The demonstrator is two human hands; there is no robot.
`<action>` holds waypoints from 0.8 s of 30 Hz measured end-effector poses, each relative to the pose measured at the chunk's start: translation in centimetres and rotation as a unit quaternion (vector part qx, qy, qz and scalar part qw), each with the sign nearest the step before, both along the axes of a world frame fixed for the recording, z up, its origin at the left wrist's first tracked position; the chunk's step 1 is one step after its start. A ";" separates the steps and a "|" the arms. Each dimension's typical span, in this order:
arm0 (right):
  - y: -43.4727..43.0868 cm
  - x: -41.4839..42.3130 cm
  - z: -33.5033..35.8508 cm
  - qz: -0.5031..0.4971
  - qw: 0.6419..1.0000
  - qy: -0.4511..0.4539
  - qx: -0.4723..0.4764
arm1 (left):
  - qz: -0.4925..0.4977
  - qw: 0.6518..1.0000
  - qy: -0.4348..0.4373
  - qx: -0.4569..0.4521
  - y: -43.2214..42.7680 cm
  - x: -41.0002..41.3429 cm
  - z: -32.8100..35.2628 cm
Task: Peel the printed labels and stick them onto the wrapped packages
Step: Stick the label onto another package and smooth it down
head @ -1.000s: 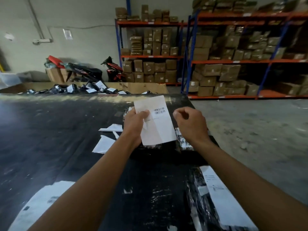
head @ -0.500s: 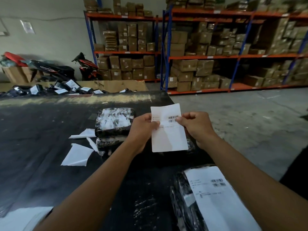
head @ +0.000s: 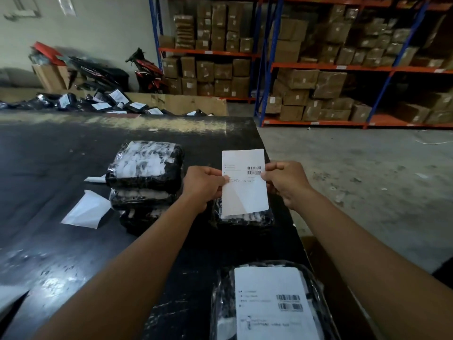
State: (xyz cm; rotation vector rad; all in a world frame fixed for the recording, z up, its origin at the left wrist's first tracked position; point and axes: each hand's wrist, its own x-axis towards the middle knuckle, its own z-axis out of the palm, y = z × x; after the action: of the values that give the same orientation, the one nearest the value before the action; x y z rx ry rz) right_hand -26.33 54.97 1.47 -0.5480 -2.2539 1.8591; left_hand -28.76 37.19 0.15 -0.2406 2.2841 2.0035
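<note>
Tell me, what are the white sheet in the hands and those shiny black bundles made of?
The label looks like thin matte paper: white, flat, printed with barcodes, pinched between left hand and right hand. The wrapped packages seem covered in glossy plastic film, probably stretch wrap: it wrinkles and glints. What is inside cannot be seen.

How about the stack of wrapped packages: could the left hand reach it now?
Probably yes. The stack lies just beside the left hand with nothing between them, though that hand is pinching the label and would need to let go first.
</note>
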 end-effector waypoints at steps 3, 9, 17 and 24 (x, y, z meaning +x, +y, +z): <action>0.3 -1.1 -1.4 -0.011 1.000 -0.016 0.007 | 0.027 1.000 -0.007 0.005 0.4 -0.4 -0.9; 0.8 -3.2 -2.7 -0.038 0.998 -0.041 -0.003 | 0.055 0.998 -0.012 -0.006 1.0 -2.5 -2.5; 1.5 -4.9 -4.4 -0.045 0.995 -0.081 -0.034 | 0.084 0.996 -0.032 -0.020 1.2 -4.7 -4.6; 1.3 -5.7 -5.7 -0.055 0.993 -0.095 -0.045 | 0.084 0.995 -0.045 -0.011 1.0 -5.1 -5.6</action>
State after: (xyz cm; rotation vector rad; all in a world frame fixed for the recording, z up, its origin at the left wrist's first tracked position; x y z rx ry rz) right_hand -31.99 56.25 -4.27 -0.8792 -2.2080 1.9360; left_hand -33.89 38.20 -5.46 -0.5301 2.3003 1.9980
